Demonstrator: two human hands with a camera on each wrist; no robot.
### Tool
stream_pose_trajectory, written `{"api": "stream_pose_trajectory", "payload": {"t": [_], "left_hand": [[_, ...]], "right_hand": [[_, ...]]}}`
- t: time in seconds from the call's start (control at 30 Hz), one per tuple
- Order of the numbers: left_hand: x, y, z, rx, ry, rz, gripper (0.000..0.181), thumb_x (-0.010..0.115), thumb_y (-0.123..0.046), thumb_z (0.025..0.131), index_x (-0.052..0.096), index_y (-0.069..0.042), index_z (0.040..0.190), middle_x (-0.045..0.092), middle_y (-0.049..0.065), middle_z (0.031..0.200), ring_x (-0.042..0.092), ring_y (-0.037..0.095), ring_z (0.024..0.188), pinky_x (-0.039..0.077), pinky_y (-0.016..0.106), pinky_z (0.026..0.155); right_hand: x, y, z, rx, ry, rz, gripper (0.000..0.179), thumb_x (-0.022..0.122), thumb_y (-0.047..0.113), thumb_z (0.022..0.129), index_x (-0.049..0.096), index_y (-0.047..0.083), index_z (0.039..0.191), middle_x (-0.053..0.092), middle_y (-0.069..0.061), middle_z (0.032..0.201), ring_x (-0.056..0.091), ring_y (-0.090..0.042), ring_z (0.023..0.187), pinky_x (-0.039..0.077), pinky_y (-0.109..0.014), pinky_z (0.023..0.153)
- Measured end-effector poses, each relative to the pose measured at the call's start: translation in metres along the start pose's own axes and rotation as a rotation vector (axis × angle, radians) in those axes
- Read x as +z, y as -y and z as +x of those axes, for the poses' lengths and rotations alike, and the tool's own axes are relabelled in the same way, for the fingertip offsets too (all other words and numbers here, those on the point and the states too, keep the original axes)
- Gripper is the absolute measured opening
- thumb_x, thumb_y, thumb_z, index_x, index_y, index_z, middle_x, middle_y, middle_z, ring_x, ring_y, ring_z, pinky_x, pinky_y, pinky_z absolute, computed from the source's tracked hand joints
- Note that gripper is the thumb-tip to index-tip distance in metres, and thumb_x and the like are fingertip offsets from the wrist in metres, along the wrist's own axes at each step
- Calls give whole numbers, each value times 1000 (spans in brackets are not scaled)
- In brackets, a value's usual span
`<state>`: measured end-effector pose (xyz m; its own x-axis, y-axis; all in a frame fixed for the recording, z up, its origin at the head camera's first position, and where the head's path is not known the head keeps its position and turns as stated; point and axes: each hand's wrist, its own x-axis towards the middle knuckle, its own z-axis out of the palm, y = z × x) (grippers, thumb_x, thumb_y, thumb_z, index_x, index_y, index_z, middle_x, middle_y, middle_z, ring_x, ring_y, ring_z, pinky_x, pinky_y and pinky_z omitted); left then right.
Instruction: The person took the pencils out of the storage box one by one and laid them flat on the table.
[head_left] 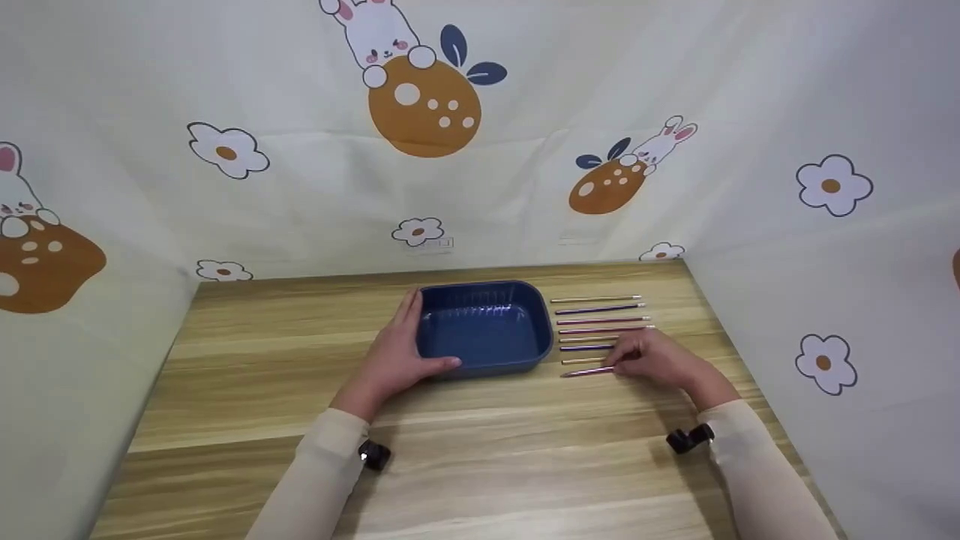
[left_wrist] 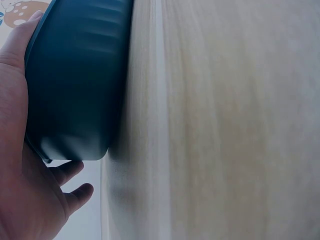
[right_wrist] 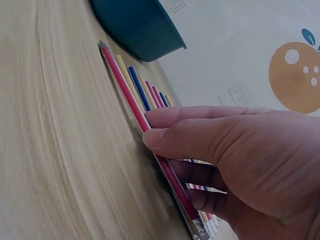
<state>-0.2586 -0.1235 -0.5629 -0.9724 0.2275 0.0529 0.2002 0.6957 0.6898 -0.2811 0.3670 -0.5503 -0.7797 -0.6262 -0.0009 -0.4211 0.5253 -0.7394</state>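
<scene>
A dark blue rectangular plastic basin (head_left: 499,369) sits on the wooden table, with nothing inside it. My left hand (head_left: 396,356) grips its left end, the thumb over the near rim and the fingers along the far left corner. In the left wrist view the basin's outer wall (left_wrist: 80,85) rises beside the palm. My right hand (head_left: 660,361) pinches a red pencil (right_wrist: 122,80) between thumb and fingers, near the eraser half. This pencil is the nearest of a row of pencils (head_left: 600,309) to the right of the basin. The hand covers the eraser ends of several.
The wooden table (head_left: 495,450) is bounded behind and at both sides by a pale cloth (head_left: 525,217) printed with rabbits, oranges and flowers. The pencils lie roughly parallel, in yellow, blue and red, erasers to the right. A black wrist camera (head_left: 375,454) sits on the left sleeve.
</scene>
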Motion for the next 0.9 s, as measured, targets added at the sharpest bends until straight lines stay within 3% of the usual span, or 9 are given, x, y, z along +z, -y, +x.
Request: {"api": "stream_pose_trajectory", "payload": {"t": [0.17, 0.37, 0.9], "left_hand": [[0, 0, -1, -5, -4, 3, 145, 95, -65, 78, 7, -10, 179, 4, 11, 186, 24, 46, 165, 27, 64, 131], [0, -2, -1, -16, -3, 2, 145, 96, -65, 77, 8, -10, 179, 4, 12, 186, 24, 48, 164, 27, 65, 130], [0, -2, 0, 7, 10, 4, 143, 95, -64, 79, 8, -9, 179, 5, 14, 186, 25, 48, 164, 29, 65, 130]], "right_hand": [[1, 0, -1, -7, -16, -48, 18, 81, -9, 92, 87, 5, 102, 82, -8, 102, 75, -32, 97, 57, -25, 86], [2, -4, -1, -28, -43, -93, 19, 83, -10, 91, 88, 7, 99, 82, -5, 101, 76, -27, 95, 59, -28, 87], [5, -2, -2, -19, -55, -7, 16, 83, -5, 94, 87, 5, 106, 81, -8, 105, 74, -30, 99, 57, -26, 86]]}}
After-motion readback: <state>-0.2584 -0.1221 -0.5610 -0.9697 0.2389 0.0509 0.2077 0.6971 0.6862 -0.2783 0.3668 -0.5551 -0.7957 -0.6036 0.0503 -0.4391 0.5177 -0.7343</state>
